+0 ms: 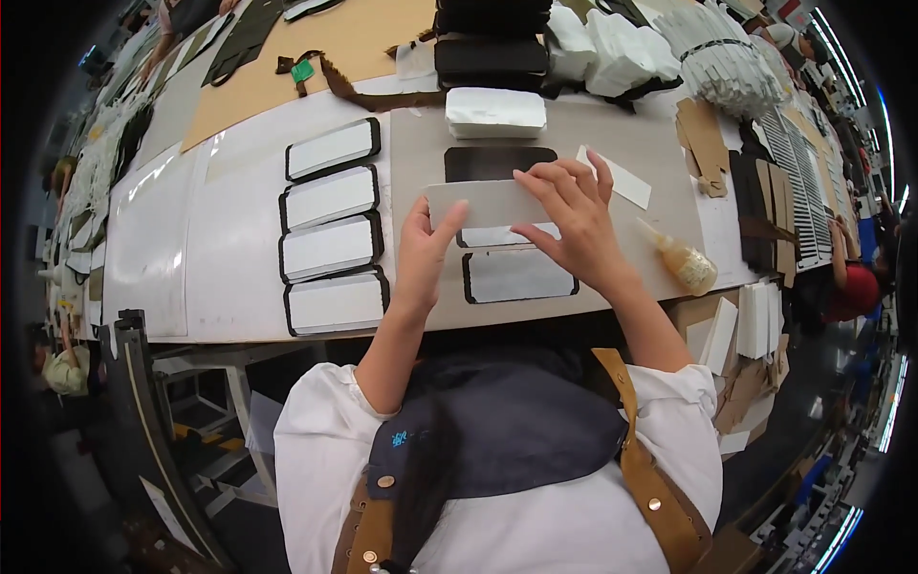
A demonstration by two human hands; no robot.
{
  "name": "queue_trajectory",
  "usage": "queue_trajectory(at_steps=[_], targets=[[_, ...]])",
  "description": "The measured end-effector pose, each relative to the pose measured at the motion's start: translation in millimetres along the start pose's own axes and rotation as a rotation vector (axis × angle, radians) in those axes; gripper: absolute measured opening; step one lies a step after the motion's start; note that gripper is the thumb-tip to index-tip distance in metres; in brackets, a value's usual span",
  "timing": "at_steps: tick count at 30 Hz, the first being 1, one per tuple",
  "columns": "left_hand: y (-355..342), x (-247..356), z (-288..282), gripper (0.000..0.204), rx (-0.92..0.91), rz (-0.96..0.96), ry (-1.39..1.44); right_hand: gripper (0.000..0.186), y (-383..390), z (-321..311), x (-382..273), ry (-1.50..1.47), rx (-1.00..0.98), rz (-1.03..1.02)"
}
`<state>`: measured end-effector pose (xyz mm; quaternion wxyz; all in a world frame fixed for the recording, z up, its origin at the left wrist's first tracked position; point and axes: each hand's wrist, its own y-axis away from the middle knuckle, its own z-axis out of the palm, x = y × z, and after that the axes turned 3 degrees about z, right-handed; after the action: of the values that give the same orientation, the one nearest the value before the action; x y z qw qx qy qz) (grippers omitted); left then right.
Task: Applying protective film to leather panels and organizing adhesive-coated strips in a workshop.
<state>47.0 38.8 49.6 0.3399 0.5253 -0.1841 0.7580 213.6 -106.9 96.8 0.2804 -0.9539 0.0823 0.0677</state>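
Your left grip: pinched on a grey rectangular card. Your right grip: spread, holding its opposite end. Rightward: amber nozzle bottle.

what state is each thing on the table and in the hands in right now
Grey card, held by its left end
Left hand, grip closed on the card
Right hand, at the card's right end, grip unclear
Glue bottle, lying on its side
Four white pads, lined up in a column
White strips, bundled and tied
White card, lying askew
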Motion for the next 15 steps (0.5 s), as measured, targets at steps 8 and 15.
queue_trajectory(at_steps=[8, 15], targets=[[11, -13, -16, 0.041, 0.011, -0.011, -0.171, 0.06, 17, -10, 11, -0.008, -0.055, 0.041], [49, -23, -40, 0.029, 0.002, 0.527, -1.14, 0.055, 58, -16, 14, -0.133, -0.315, 0.131]])
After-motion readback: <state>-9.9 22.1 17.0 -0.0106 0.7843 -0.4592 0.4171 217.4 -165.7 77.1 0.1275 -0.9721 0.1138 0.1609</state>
